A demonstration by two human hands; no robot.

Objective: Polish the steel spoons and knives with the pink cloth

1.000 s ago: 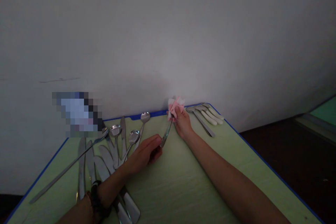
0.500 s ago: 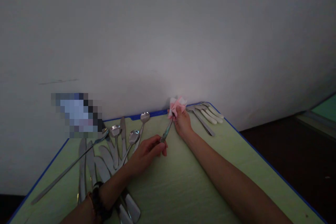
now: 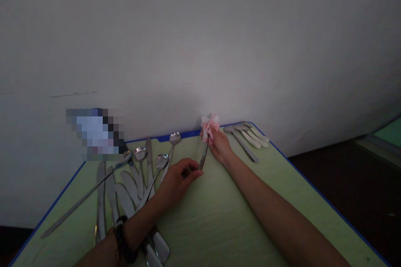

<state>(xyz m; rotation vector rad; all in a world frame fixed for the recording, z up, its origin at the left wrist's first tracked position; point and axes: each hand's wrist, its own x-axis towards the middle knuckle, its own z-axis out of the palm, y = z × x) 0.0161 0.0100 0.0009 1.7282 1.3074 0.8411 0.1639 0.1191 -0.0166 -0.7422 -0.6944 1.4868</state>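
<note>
Mid-frame, the left hand [image 3: 179,178] pinches a metal utensil [image 3: 203,158], thumb to finger; the right hand [image 3: 221,146], fingers curled closed, grips a pink-and-white cloth [image 3: 209,127] over the utensil's upper end.

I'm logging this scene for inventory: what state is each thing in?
Left hand: pinching utensil's near end
Right hand: closed on cloth
Pink-white cloth: crumpled
Held utensil: slanted, far end hidden
Long-handled spoon: lying slantwise
White-handled utensils: lying side by side
Pixelated object: cannot tell
</note>
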